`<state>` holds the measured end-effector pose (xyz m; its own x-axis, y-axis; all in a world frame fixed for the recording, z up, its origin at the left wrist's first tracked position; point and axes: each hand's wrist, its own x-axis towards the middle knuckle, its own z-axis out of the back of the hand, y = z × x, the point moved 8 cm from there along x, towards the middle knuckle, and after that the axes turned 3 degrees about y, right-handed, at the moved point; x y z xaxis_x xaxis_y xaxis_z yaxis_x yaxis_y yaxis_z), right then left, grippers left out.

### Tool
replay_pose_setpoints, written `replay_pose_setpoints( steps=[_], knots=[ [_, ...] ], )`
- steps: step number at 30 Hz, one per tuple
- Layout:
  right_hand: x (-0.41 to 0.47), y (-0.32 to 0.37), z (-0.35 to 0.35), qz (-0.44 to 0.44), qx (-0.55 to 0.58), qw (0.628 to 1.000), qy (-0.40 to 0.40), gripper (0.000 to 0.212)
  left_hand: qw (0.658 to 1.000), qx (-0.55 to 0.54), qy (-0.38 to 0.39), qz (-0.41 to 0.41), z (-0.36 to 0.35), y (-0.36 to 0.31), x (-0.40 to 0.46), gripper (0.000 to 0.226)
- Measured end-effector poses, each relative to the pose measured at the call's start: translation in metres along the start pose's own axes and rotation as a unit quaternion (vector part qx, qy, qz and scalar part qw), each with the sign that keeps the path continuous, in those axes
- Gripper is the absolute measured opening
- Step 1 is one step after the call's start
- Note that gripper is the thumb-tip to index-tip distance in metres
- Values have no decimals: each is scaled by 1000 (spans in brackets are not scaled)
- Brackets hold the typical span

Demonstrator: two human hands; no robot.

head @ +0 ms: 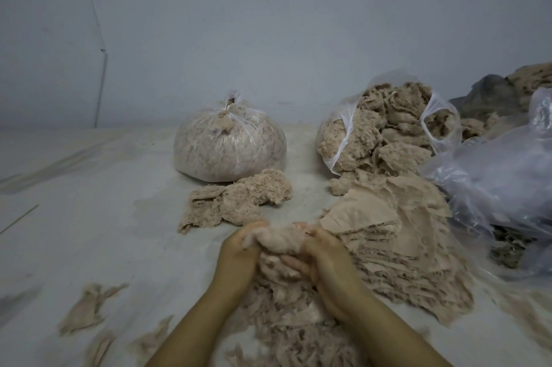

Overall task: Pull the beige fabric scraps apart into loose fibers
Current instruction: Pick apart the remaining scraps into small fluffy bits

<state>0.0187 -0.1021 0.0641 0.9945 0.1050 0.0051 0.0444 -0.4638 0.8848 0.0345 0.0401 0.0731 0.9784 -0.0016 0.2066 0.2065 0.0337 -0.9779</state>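
Both of my hands grip one fuzzy beige clump of fabric (279,239) low in the middle of the view. My left hand (239,250) curls round its left end and my right hand (321,253) curls round its right end, fingers tucked under. Beneath my hands lies a heap of frayed beige scraps and fibers (286,316). A stack of flat beige fabric pieces (385,223) spreads to the right of my hands. A smaller mound of loosened fibers (239,202) sits just beyond my hands.
A tied clear bag of fibers (230,145) stands at the back centre. An open bag of beige scraps (385,130) stands to its right, with crumpled clear plastic (495,178) further right. Small scraps (86,307) lie on the pale floor at the lower left.
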Motion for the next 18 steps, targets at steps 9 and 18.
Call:
replay_pose_setpoints(
  steps=[9,18],
  knots=[
    [0,-9,8,-18,-144,989,-24,37,948,-209,112,213,-20,24,-9,36],
    [1,-2,33,5,-116,981,-157,40,958,-208,54,188,-8,23,-1,37]
  ],
)
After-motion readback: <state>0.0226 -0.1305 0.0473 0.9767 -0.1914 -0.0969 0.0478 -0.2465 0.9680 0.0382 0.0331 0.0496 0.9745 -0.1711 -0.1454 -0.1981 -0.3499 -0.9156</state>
